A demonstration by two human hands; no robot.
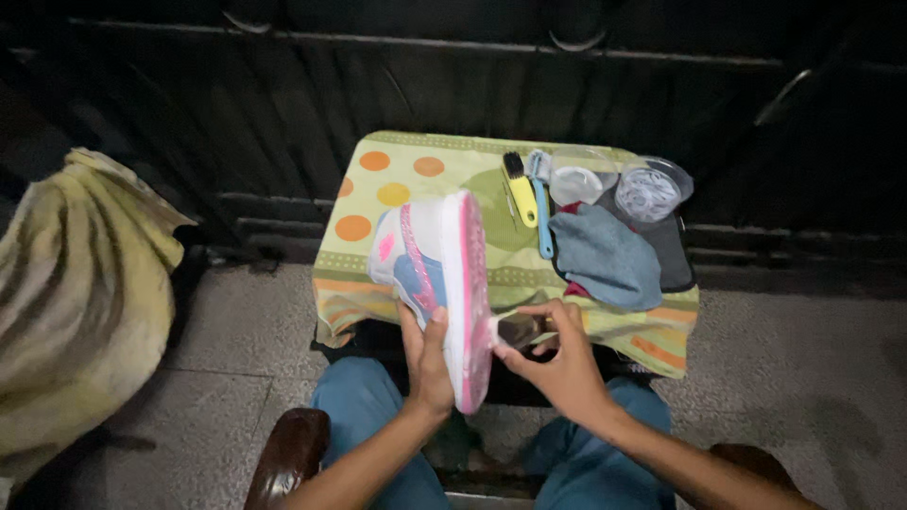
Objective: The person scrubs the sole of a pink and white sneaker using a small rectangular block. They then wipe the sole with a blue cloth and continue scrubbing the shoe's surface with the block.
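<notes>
The white, pink and blue sneaker [430, 269] has a smooth, faintly glossy upper and a matt rubbery pink-edged sole. The green table cover with orange dots [397, 175] looks like thin matt cloth. The yellow-handled brush [519, 189] is glossy plastic with dark bristles. The folded blue-grey rag [605, 255] is soft, napped cloth. The clear round tub [652, 192] is shiny plastic.

Dim home floor, cloth-covered stool [378, 283]

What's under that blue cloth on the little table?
Under the blue cloth a dark cloth and a bit of red peek out, on the dotted table cover. Anything else beneath is hidden.
</notes>
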